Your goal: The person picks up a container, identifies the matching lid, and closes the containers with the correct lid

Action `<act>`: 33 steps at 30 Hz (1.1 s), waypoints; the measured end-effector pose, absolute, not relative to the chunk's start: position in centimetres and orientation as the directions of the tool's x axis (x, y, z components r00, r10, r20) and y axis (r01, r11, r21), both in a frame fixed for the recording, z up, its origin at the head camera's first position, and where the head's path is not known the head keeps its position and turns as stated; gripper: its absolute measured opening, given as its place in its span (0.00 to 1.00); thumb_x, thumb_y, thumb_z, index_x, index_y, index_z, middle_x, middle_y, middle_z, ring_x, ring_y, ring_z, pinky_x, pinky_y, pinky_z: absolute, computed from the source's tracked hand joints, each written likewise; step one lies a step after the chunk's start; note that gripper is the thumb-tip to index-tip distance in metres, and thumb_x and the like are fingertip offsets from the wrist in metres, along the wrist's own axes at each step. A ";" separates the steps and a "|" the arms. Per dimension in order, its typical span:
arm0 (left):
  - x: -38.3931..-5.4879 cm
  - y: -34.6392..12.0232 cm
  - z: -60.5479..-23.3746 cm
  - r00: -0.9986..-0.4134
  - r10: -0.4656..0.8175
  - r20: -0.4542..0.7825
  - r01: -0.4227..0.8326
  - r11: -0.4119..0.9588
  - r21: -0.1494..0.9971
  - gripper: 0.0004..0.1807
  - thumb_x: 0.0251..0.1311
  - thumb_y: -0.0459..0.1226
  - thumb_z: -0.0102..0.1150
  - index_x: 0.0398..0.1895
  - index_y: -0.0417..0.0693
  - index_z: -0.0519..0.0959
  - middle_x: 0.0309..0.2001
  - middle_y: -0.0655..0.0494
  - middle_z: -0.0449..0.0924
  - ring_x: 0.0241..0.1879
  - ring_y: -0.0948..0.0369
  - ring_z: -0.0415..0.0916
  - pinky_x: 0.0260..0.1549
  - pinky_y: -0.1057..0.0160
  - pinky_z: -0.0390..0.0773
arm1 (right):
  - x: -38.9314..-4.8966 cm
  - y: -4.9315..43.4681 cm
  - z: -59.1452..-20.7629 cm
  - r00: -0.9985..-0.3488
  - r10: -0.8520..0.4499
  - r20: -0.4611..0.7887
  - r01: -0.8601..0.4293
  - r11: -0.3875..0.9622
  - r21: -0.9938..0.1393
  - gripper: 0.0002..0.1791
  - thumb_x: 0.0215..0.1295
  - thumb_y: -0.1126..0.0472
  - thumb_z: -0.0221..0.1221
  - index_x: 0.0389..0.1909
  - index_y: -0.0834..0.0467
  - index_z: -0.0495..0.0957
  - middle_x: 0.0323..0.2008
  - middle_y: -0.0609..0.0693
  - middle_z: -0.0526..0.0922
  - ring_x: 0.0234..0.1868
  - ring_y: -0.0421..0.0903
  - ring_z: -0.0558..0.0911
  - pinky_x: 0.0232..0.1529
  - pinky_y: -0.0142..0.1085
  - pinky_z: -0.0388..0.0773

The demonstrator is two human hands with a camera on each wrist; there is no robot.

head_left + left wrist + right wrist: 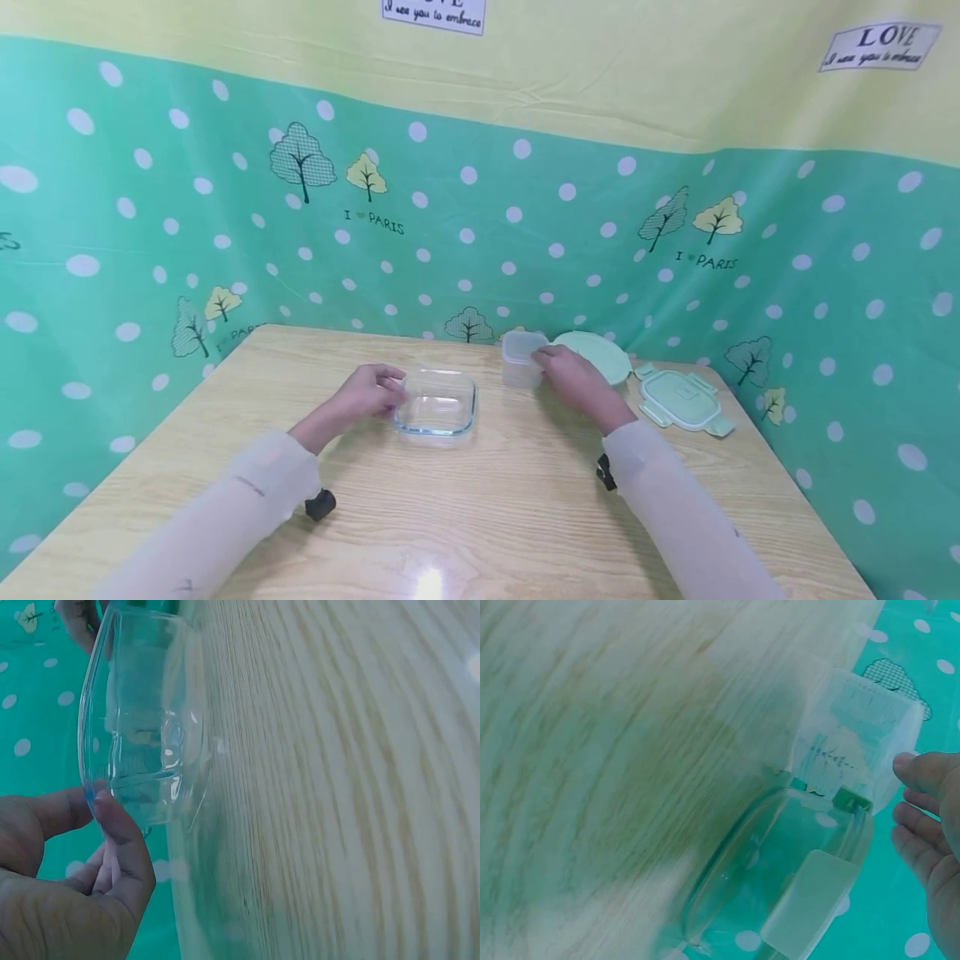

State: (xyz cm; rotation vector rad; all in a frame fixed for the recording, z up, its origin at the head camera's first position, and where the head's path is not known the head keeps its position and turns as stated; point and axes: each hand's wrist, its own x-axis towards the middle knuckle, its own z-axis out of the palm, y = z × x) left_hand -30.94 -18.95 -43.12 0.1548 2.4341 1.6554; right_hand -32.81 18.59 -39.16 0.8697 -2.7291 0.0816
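My left hand (372, 390) is at the left side of a clear, rectangular glass food container (437, 432), which is uncovered and stands on the table. In the left wrist view, the left hand's fingertips (112, 814) pinch the container's rim at one corner. Farther back, my right hand (566, 372) is beside a small, frosted plastic box (521, 372) with a pale top. The right wrist view has its thumb right at the box's upper edge, the other fingers loosely bent and nothing between them.
Behind the right hand is a round container with a light green lid (600, 354); its clear side and clips show in the right wrist view. A light green rectangular lid (681, 398) with flaps lies right of it. A dotted green curtain (465, 275) hangs along the wooden table's (480, 517) back edge.
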 end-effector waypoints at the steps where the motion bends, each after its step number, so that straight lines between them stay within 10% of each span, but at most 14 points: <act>1: -30.9 -18.7 -43.2 -0.974 0.200 -0.102 -0.024 0.361 0.932 0.30 0.63 0.32 0.68 0.66 0.31 0.70 0.48 0.43 0.76 0.35 0.56 0.81 0.37 0.60 0.86 | -32.7 18.7 -39.1 -0.781 -0.557 0.282 -0.575 0.818 0.022 0.21 0.68 0.71 0.64 0.61 0.66 0.78 0.56 0.62 0.83 0.57 0.57 0.82 0.60 0.48 0.80; 12: -30.2 -16.0 -43.3 -0.977 0.184 -0.111 -0.050 0.308 0.950 0.29 0.61 0.31 0.69 0.64 0.33 0.72 0.46 0.43 0.78 0.33 0.56 0.81 0.35 0.61 0.85 | -30.9 20.7 -38.2 -0.703 -0.569 0.428 -0.626 0.780 0.010 0.21 0.63 0.71 0.67 0.57 0.65 0.80 0.52 0.61 0.85 0.55 0.59 0.83 0.58 0.51 0.81; 33: -29.3 -12.7 -43.7 -0.969 0.217 -0.120 -0.065 0.244 0.968 0.25 0.60 0.29 0.70 0.61 0.34 0.74 0.45 0.44 0.77 0.33 0.54 0.81 0.32 0.60 0.85 | -27.8 31.8 -38.1 -0.897 -0.241 0.370 -0.348 0.902 -0.255 0.25 0.76 0.59 0.57 0.68 0.66 0.71 0.64 0.68 0.75 0.66 0.68 0.72 0.65 0.63 0.70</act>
